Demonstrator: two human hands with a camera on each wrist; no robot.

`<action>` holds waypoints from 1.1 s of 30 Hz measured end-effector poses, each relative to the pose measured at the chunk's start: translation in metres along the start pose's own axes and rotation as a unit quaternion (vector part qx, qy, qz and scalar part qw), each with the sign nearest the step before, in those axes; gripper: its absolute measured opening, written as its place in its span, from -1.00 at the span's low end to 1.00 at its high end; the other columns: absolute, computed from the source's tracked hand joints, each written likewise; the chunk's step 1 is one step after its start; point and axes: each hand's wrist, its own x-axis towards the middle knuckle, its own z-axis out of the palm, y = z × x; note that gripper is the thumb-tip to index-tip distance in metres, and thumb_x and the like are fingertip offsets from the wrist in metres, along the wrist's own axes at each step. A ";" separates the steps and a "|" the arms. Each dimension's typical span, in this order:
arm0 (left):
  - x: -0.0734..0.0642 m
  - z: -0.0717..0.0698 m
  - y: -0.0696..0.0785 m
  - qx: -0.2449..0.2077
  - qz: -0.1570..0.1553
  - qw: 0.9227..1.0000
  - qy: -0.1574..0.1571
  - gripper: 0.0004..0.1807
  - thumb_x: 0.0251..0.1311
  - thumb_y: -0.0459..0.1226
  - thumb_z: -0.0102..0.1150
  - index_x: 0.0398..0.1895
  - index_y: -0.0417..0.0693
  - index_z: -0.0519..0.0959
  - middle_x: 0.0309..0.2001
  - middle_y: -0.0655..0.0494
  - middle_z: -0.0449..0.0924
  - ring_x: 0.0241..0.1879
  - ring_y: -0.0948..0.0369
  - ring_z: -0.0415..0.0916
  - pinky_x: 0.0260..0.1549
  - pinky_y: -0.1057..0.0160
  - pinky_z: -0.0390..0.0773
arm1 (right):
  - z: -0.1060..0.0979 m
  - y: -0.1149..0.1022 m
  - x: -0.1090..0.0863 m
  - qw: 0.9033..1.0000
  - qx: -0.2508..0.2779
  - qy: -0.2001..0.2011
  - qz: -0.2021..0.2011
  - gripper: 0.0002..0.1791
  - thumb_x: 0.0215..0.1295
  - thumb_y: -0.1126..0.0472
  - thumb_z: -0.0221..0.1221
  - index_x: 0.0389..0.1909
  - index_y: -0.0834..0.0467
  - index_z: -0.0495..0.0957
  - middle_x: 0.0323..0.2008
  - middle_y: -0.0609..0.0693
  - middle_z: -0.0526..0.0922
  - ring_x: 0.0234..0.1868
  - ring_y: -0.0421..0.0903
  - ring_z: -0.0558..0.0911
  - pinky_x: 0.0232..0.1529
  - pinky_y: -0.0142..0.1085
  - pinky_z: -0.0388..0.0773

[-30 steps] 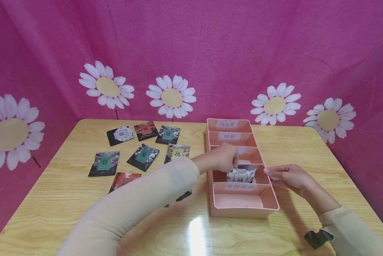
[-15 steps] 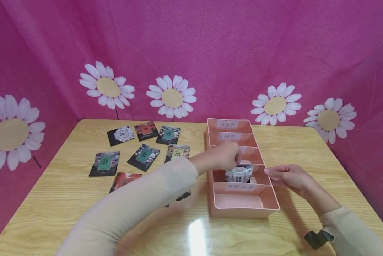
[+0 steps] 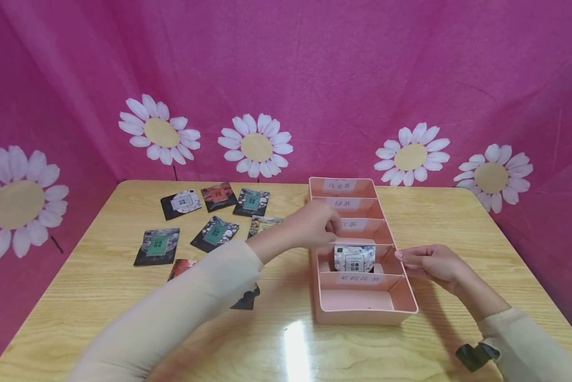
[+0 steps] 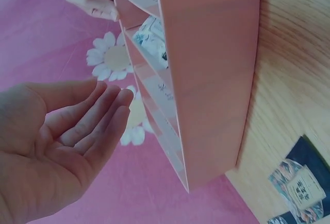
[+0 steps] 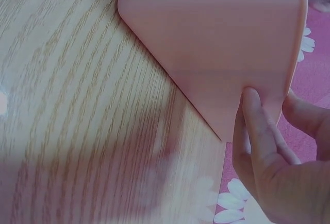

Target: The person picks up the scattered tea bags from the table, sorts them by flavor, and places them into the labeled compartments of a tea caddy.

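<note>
A long pink divided box with paper labels stands on the table. In its second compartment from the front leans a white tea sachet, also visible in the left wrist view as a white sachet. My left hand hovers over the box's left side, just behind that sachet. Nothing lies between its loosely bent fingers. At the box's right edge, my right hand pinches the side wall. Its thumb is at the rim and its fingertips press the outside.
Several tea sachets lie left of the box, including a green-labelled sachet, a red sachet, a white-labelled sachet and a yellow-labelled sachet. My left sleeve partly covers some. A pink flowered cloth hangs behind the table.
My left hand has let go of the white sachet and moved up and left, out of that compartment. The sachet now leans back against the divider. My right hand stays at the rim.
</note>
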 end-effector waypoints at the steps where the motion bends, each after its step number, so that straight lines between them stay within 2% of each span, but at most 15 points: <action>1: -0.003 -0.001 -0.002 -0.004 -0.003 1.000 0.001 -0.90 0.18 -0.37 0.21 -0.29 -0.16 0.69 -0.27 0.02 0.73 -0.23 0.22 0.60 -0.28 0.44 0.54 | 0.000 0.000 0.000 1.000 -0.002 0.000 0.000 -0.54 0.30 0.13 0.21 0.02 0.45 0.55 -0.32 -0.24 0.71 -0.27 -0.38 0.66 -0.15 -0.40 0.66; 5: -0.016 -0.006 -0.010 -0.025 -0.009 1.000 0.007 -0.87 0.20 -0.35 0.20 -0.21 -0.14 0.67 -0.22 0.03 0.73 -0.17 0.20 0.64 -0.18 0.41 0.58 | -0.001 0.001 -0.001 1.000 -0.003 0.002 0.000 -0.53 0.30 0.14 0.20 0.02 0.48 0.53 -0.32 -0.23 0.71 -0.28 -0.38 0.66 -0.17 -0.41 0.66; 12: -0.041 -0.008 -0.030 -0.061 -0.023 0.998 0.017 -0.86 0.21 -0.32 0.21 -0.20 -0.13 0.66 -0.25 0.06 0.72 -0.21 0.23 0.64 -0.19 0.40 0.58 | 0.006 0.000 0.002 1.000 -0.002 0.002 -0.009 -0.39 0.32 0.15 0.19 0.13 0.61 0.37 -0.28 -0.20 0.72 -0.26 -0.38 0.66 -0.15 -0.42 0.66; 26: -0.084 0.001 -0.070 -0.088 -0.055 0.995 0.010 -0.87 0.22 -0.30 0.21 -0.19 -0.07 0.66 -0.23 0.10 0.70 -0.20 0.27 0.61 -0.12 0.27 0.62 | 0.005 -0.001 -0.002 0.999 -0.022 0.023 -0.011 -0.37 0.32 0.14 0.18 0.15 0.62 0.34 -0.26 -0.20 0.72 -0.26 -0.40 0.66 -0.15 -0.42 0.66; 33: -0.104 0.009 -0.091 -0.089 -0.107 0.990 0.010 -0.84 0.22 -0.28 0.21 -0.15 -0.04 0.66 -0.23 0.17 0.71 -0.18 0.26 0.58 -0.08 0.16 0.59 | 0.006 0.001 -0.003 0.999 -0.022 0.033 -0.009 -0.37 0.31 0.12 0.20 0.13 0.60 0.37 -0.29 -0.22 0.72 -0.28 -0.41 0.66 -0.17 -0.43 0.66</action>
